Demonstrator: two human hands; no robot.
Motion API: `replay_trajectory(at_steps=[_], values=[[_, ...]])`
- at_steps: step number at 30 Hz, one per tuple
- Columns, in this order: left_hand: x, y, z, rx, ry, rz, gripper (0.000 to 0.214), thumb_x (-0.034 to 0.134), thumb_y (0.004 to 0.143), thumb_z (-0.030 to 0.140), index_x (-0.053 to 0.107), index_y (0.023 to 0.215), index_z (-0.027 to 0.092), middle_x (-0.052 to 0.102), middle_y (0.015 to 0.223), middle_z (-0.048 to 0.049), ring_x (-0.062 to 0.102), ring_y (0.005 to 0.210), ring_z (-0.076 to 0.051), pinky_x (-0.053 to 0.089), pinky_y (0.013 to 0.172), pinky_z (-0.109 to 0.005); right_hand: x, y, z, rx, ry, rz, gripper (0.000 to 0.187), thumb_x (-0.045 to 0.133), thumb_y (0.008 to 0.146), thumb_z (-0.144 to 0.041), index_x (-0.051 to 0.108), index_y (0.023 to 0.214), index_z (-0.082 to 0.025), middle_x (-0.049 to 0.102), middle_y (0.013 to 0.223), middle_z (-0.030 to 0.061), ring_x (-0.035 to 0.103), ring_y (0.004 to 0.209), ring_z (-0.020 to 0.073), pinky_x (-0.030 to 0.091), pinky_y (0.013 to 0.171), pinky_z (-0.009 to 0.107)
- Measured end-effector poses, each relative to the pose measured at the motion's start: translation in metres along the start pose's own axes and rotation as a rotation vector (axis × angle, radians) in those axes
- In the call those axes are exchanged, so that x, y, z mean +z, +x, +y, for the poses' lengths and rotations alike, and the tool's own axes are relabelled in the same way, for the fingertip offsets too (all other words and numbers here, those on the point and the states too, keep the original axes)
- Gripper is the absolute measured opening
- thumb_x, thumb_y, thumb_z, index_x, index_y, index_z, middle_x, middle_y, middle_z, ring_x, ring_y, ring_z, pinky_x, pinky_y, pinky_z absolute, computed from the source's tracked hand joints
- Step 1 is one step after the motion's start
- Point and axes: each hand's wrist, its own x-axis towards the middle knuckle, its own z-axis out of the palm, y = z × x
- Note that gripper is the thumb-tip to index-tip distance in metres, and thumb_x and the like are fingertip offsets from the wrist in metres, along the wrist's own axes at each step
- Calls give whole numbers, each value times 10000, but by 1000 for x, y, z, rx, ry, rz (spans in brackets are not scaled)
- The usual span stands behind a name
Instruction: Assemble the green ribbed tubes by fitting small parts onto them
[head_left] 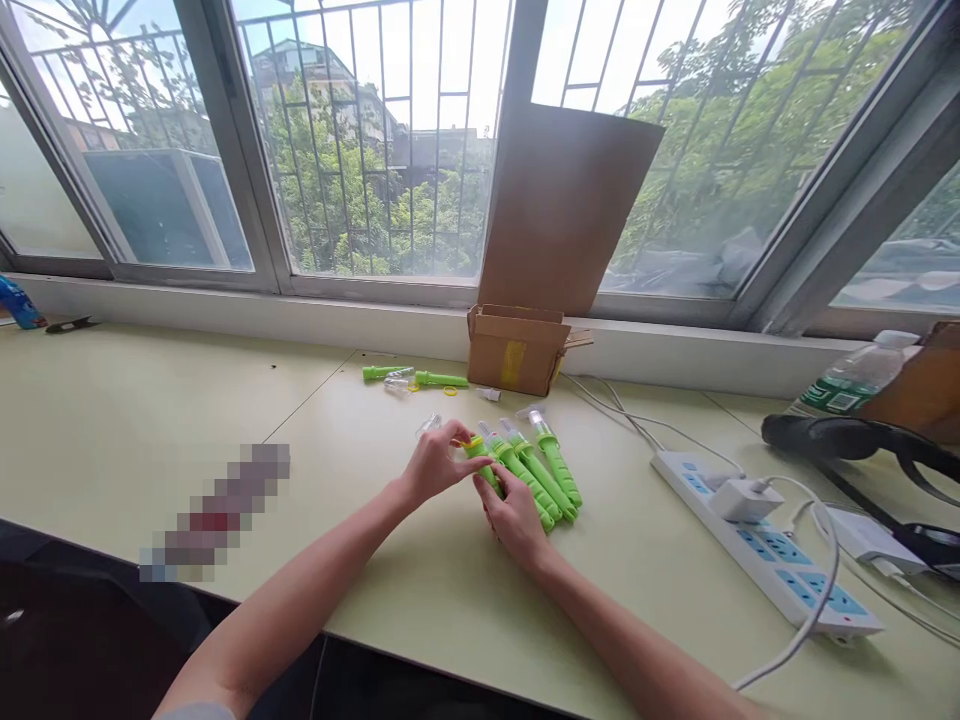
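Observation:
My left hand pinches a yellow ring at the upper end of a green plastic tube. My right hand is closed around that tube's lower part, which its fingers partly hide. Just right of it, several similar green tubes with clear tips lie side by side on the table. A clear plastic cap rests behind my left hand. Farther back are two green tubes without tips fitted, a loose yellow ring and a small clear piece.
An open cardboard box stands against the window sill with its flap raised. To the right lie a white power strip with cables, a black strapped device and a plastic bottle. A blurred patch covers something at left.

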Motion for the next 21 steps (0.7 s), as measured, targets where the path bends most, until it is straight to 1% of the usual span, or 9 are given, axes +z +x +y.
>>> replay_trajectory(at_steps=[6,9,12,14,17,21], values=[[-1,2,-2,3,-35,-18,355,757,703,458,540,800,194,687,832,-39,708,855,-208,611,704,-316,0,0,-1,30,48,-37,349,577,801,-564,582,744,-220,480,462,-24,411,385,140,293,356,269],[0,2,-3,-4,-44,-16,340,746,716,448,535,784,191,683,818,-42,706,851,-206,613,705,-319,0,1,-1,88,125,-88,403,537,818,-606,505,682,-229,460,458,-36,357,330,113,254,313,257],[-1,2,-4,-16,-49,-21,312,721,748,433,528,768,189,684,799,-42,708,844,-204,614,715,-326,-1,3,-1,167,203,-130,459,464,849,-637,422,633,-233,448,461,-35,341,297,105,229,268,251],[-2,2,-4,-12,-52,-40,306,715,755,429,528,777,188,683,819,-45,708,847,-204,614,711,-324,-2,3,-1,188,230,-130,461,461,854,-628,417,624,-232,449,466,-32,350,296,105,239,256,248],[-4,2,-4,18,-63,-77,323,732,738,429,530,809,186,681,878,-56,700,879,-209,615,719,-324,-2,3,-1,180,256,-122,443,478,858,-600,434,627,-225,453,472,-32,348,301,96,250,254,235],[-4,2,-3,25,-82,-110,361,747,718,440,533,854,183,681,926,-60,692,900,-208,618,755,-353,-2,3,0,199,283,-99,450,465,859,-604,439,633,-216,454,464,-37,340,299,83,248,247,211]])
